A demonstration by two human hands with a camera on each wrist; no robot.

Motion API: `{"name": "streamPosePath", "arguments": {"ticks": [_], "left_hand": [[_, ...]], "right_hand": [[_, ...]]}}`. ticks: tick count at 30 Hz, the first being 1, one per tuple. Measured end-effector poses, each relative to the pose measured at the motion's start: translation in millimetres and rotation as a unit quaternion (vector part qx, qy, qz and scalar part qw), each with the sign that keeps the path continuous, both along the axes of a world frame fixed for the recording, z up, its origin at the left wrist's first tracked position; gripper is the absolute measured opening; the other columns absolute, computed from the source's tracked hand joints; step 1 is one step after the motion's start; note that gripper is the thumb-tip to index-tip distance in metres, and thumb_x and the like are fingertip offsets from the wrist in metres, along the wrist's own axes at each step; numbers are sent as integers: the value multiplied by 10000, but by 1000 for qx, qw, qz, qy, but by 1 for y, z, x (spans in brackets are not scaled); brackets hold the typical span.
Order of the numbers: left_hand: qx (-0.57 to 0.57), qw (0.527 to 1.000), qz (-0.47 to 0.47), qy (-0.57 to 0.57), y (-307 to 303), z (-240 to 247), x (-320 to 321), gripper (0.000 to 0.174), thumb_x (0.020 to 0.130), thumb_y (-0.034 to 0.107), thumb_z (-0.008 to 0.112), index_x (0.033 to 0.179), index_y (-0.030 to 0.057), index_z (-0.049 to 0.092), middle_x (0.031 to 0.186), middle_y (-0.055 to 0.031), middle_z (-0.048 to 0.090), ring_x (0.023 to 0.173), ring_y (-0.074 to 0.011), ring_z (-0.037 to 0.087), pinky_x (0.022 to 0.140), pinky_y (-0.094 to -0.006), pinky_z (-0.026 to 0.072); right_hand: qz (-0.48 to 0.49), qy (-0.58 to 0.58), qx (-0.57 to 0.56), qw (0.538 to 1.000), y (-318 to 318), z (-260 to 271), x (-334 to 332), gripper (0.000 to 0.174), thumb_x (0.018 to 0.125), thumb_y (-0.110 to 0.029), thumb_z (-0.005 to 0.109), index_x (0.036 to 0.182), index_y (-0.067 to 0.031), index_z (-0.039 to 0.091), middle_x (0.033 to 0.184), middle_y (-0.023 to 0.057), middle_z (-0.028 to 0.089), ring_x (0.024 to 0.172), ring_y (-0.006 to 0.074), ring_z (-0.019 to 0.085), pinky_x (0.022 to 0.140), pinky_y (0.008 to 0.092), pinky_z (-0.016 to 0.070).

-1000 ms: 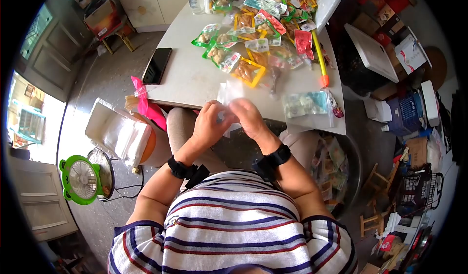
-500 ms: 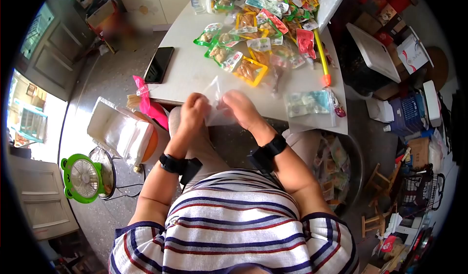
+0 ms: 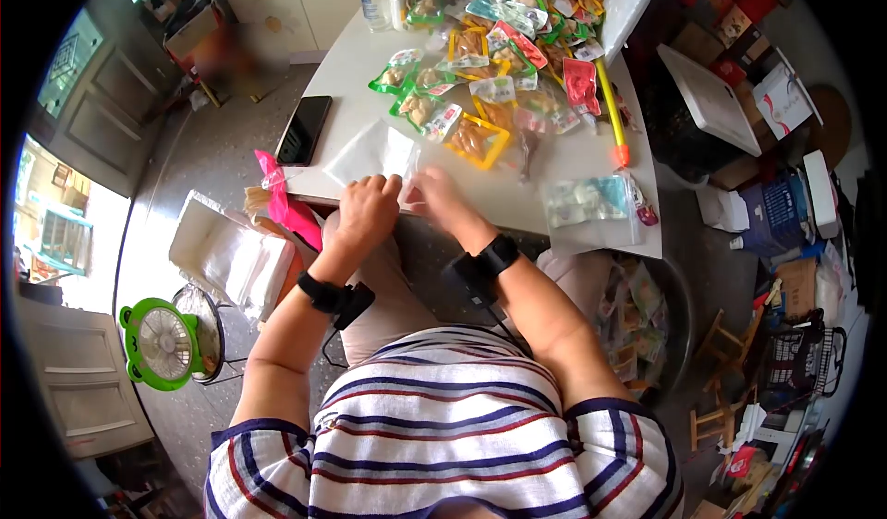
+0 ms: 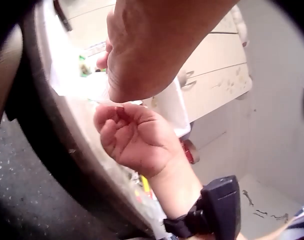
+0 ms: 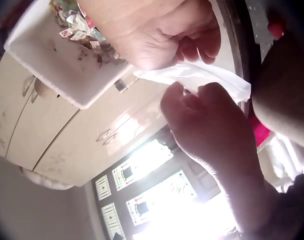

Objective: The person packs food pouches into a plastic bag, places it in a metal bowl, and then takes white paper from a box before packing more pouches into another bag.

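A clear plastic bag lies spread over the table's front edge. My left hand grips its near end, knuckles up; the left wrist view shows that hand only from behind. Blurred in the head view, my right hand is just right of the bag's near end. In the left wrist view my right hand shows its palm, with the fingers curled inward close by the bag; I cannot tell whether the fingertips pinch its edge. From the right wrist view, the bag stretches between both hands.
Several sealed snack packets are heaped at the table's back. A phone lies on the left, a yellow stick on the right. Near the right corner sits a filled clear bag. A tub of packets stands below.
The bag, earlier bunched and then held up between both hands, now lies flatter on the table toward the left. Both hands have shifted left, with the right drawn slightly apart from the left.
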State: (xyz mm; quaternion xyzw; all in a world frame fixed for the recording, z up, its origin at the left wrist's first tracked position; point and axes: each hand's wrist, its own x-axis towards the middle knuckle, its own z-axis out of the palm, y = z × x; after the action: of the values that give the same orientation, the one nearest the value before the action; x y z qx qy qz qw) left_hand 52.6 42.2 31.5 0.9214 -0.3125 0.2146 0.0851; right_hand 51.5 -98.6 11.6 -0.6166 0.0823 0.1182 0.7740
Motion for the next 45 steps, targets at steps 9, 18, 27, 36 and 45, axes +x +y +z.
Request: {"name": "streamPosePath", "arguments": {"ticks": [9,18,27,36,45], "left_hand": [[-154,967,106,173,-25,-44,12,147,675,140,461,798,73,504,740,-133,550,699,-317,534,617,-405,425],[-143,976,104,129,-29,-50,12,83,667,136,472,698,68,508,672,-130,544,650,-307,537,584,-405,424],[-131,974,104,150,-27,-54,13,141,680,171,464,769,77,519,692,-131,527,654,-316,519,592,-419,417],[-151,976,104,114,-29,-53,10,62,653,130,484,656,69,492,650,-129,531,634,-317,528,574,-411,422],[-135,982,97,93,-29,-59,11,82,676,150,483,678,70,501,659,-128,525,643,-310,523,576,-409,420]], "right_hand": [[-100,-126,-217,963,-56,-33,77,91,703,-106,495,728,-19,483,612,67,514,547,142,514,435,257,402],[-172,-2,-220,960,-56,-16,124,268,638,-90,538,841,52,435,690,174,540,511,247,537,426,305,411],[-53,-27,-304,951,-38,-8,126,161,644,-134,545,749,-20,498,624,100,521,553,209,506,478,331,403],[-200,-147,-353,902,-32,-29,119,194,669,-132,503,796,14,493,704,193,559,645,300,558,588,349,436],[-70,-89,-442,890,-37,-2,109,258,678,-185,530,814,29,484,717,181,569,633,277,574,551,347,443]]}}
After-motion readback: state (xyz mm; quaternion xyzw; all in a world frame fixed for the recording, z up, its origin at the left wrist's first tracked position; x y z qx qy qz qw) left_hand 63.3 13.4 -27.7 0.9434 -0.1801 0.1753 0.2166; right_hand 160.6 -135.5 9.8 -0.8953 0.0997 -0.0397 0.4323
